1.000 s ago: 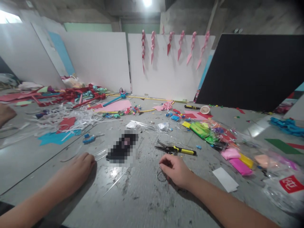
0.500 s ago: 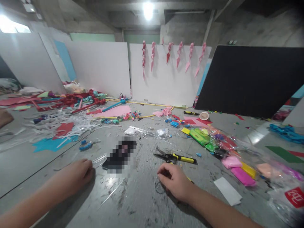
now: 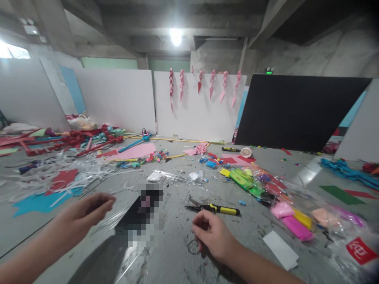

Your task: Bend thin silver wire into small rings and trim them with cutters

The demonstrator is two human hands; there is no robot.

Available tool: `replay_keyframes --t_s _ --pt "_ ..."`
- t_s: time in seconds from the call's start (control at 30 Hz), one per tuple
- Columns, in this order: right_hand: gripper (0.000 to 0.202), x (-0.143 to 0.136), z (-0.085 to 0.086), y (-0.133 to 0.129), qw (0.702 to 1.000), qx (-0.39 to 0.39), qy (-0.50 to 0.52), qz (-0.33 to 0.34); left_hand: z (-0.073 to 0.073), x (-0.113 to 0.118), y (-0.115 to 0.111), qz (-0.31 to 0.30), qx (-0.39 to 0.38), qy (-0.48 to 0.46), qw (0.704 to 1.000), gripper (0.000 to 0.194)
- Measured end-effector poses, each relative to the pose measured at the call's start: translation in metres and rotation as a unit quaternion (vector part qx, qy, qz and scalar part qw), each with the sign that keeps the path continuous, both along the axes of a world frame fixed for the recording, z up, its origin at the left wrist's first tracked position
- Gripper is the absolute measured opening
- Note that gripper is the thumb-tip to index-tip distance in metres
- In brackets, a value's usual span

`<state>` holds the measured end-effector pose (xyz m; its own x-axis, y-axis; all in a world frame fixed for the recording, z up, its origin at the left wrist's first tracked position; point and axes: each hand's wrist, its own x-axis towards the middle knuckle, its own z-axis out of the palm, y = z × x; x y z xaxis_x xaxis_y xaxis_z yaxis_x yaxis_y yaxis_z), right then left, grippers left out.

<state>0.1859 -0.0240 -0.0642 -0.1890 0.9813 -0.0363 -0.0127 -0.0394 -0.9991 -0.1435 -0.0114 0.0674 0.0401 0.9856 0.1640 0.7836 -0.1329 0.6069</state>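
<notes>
My left hand (image 3: pixel 90 211) is raised over the table, left of a partly blurred black phone (image 3: pixel 130 215). Its thumb and fingers come together at the tips; anything thin between them is too small to make out. Thin clear strips (image 3: pixel 114 216) lie between that hand and the phone. My right hand (image 3: pixel 217 236) is curled, with thumb and forefinger meeting in a pinch, and I cannot make out what it holds. A small coil of thin dark wire (image 3: pixel 192 246) lies beside its fingers. Just beyond are pliers (image 3: pixel 219 209) with yellow and black handles, lying on the tabletop.
Bright clay packets (image 3: pixel 296 227) and a plastic bag (image 3: pixel 355 252) lie at right, near a folded white paper (image 3: pixel 281 249). White paper strips (image 3: pixel 97 169) and blue paper (image 3: pixel 38 201) cover the left. A paper cup (image 3: pixel 246 152) lies farther back, before upright boards (image 3: pixel 198 122).
My left hand has lifted off the table beside the phone. My right hand has risen slightly near the wire coil. The view has tilted up and turned a little right.
</notes>
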Motion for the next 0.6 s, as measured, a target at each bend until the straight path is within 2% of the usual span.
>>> replay_keyframes --t_s 0.07,0.1,0.13,0.2,0.27,0.4,0.5,0.6 --pt "0.040 0.000 0.000 0.004 0.999 0.008 0.036 -0.021 -0.003 0.036 -0.004 -0.016 -0.058 -0.141 0.988 0.047" --pt "0.041 0.000 0.000 0.006 0.998 0.015 0.050 -0.033 -0.009 0.055 -0.006 -0.030 -0.090 -0.210 0.973 0.048" --pt "0.041 0.000 0.001 0.007 0.997 0.022 0.063 -0.046 -0.017 0.074 -0.007 -0.016 -0.108 -0.268 0.957 0.050" --pt "0.042 0.002 0.004 0.009 0.993 0.029 0.090 -0.069 -0.036 0.106 -0.007 -0.076 -0.159 -0.319 0.931 0.051" --pt "0.042 0.003 0.007 0.010 0.989 0.032 0.114 -0.084 -0.055 0.129 -0.004 -0.132 -0.182 -0.342 0.912 0.049" --pt "0.037 0.005 0.014 0.007 0.981 0.036 0.163 -0.099 -0.084 0.144 0.006 -0.172 -0.197 -0.353 0.898 0.043" --pt "0.037 0.004 0.015 0.005 0.979 0.039 0.185 -0.073 -0.103 0.138 0.012 -0.193 -0.207 -0.369 0.885 0.044" --pt "0.040 0.002 0.013 0.004 0.982 0.037 0.178 -0.057 -0.113 0.132 0.014 -0.221 -0.229 -0.363 0.876 0.042"
